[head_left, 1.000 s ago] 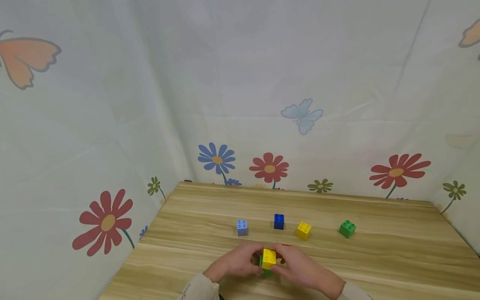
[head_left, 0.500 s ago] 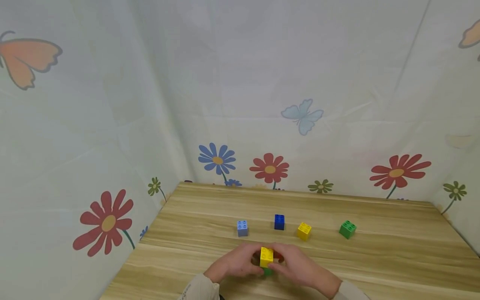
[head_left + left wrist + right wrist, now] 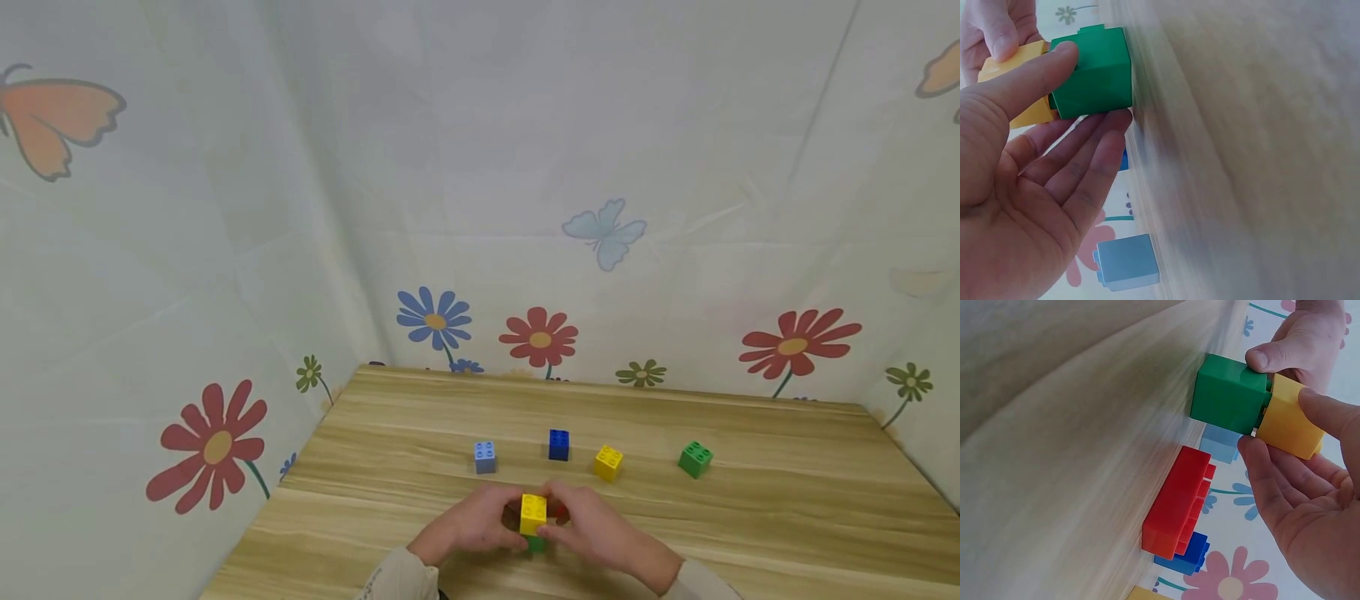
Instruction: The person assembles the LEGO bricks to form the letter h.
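Note:
My left hand [image 3: 480, 521] grips a green toy building block [image 3: 1094, 81], thumb on one side and fingers on the other, low at the tabletop. On top of it sits a yellow block [image 3: 1288, 419], pinched by the thumb and fingers of my right hand [image 3: 596, 529]. In the right wrist view, the yellow block is slightly tilted, and a narrow gap with studs shows between the two blocks. From the head view, only a small part of the green block shows below the yellow one. A long red brick [image 3: 1175, 503] lies behind my right hand, mostly hidden in the head view.
Farther back on the wooden table [image 3: 360, 483] stand a light blue block [image 3: 484, 457], a dark blue block [image 3: 558, 445], a second yellow block [image 3: 608, 462] and a second green block [image 3: 696, 459]. A flower-printed curtain [image 3: 480, 167] hangs behind the table.
The yellow block has shifted slightly left and now sits more squarely over the green one, covering more of it. My right hand moved slightly left with it; my left hand hardly moved.

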Available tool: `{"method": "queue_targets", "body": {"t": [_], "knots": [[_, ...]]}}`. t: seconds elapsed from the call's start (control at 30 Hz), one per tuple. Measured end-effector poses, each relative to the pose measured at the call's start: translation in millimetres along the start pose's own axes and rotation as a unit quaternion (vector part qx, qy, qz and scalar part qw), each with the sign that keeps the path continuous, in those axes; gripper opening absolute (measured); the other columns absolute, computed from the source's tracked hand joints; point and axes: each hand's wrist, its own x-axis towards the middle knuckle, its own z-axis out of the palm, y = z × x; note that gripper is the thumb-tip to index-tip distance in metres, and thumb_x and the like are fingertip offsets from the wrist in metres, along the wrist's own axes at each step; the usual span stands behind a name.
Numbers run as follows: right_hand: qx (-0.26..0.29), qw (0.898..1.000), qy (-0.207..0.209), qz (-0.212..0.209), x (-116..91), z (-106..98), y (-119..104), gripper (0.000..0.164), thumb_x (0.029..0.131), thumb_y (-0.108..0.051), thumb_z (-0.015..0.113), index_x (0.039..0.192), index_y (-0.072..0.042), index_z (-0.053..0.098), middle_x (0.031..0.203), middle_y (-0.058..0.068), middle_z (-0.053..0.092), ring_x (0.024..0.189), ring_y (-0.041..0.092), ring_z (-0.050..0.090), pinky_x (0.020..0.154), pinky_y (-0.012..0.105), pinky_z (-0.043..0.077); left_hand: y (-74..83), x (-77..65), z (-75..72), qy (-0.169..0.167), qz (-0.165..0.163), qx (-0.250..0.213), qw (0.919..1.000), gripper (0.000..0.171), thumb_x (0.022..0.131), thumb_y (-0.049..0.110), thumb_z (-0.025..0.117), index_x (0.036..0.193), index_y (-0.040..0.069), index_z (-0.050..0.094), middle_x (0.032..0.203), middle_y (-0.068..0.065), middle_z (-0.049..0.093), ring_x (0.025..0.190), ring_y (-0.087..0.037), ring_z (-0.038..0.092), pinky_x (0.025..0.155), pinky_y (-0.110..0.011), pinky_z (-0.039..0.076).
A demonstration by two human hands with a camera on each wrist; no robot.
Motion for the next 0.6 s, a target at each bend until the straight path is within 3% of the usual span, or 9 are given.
{"method": "queue_targets", "body": {"t": [0.2,0.4,0.6], "knots": [[-0.010,1.000,0.005,-0.017,0.7,0.7,-0.3,0.025,0.097,-0.014,0.079,0.116,-0.008,0.064,0.113,0.008,0.074,0.096,0.016,0.071,0.084,0.031,0.060,25.6,-6.4,-3.3,0.026,-0.027,-0.020,0.9991,0.036,0.081,0.001,0.091,0.111,0.006,0.073,0.097,0.004,0.076,0.086,0.001,0.067,0.080,-0.018,0.055],[-0.007,1.000,0.000,-0.016,0.0,-0.8,0.0,0.024,0.098,-0.017,0.078,0.116,-0.008,0.064,0.111,0.006,0.073,0.094,0.012,0.068,0.084,0.030,0.060,27.5,-6.0,-5.7,0.015,-0.059,-0.016,0.9980,0.031,0.083,0.002,0.089,0.110,0.009,0.074,0.102,0.005,0.076,0.088,0.000,0.065,0.081,-0.019,0.055],[-0.016,0.999,-0.001,-0.046,3.6,0.9,10.3,0.024,0.101,-0.023,0.075,0.116,-0.006,0.064,0.110,0.006,0.073,0.093,0.011,0.068,0.081,0.033,0.061,28.1,-5.4,-8.6,-0.002,-0.071,-0.024,0.9972,0.027,0.086,0.002,0.086,0.109,0.009,0.074,0.103,0.007,0.075,0.088,0.000,0.063,0.082,-0.019,0.054]]}}
